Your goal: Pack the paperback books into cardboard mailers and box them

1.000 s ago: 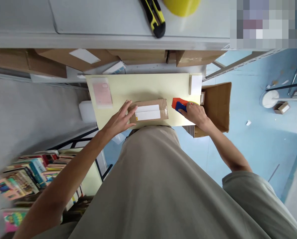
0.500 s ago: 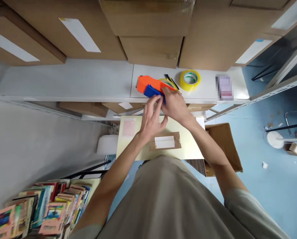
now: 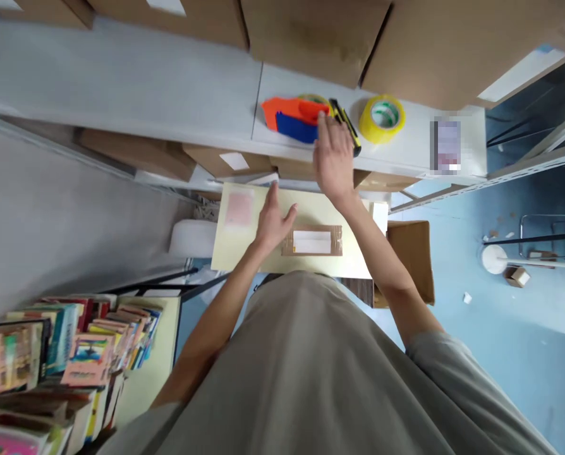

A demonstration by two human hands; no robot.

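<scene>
On the white shelf lies an orange and blue tape dispenser, with a roll of tape partly showing behind it. My right hand reaches over the shelf edge, its stretched fingers at the dispenser's right end. Whether the fingertips still touch it is hard to tell. Just right of those fingers rests a yellow and black box cutter. My left hand is open and empty above the pale table, beside a small taped cardboard parcel with a white label.
A yellow tape roll stands on the shelf below large cardboard boxes. An open carton is right of the pale table. Many books fill the lower left.
My left hand has come away from the tape dispenser and down toward the parcel. The dispenser now lies on the shelf, and my right hand's fingers have straightened. The view has shifted.
</scene>
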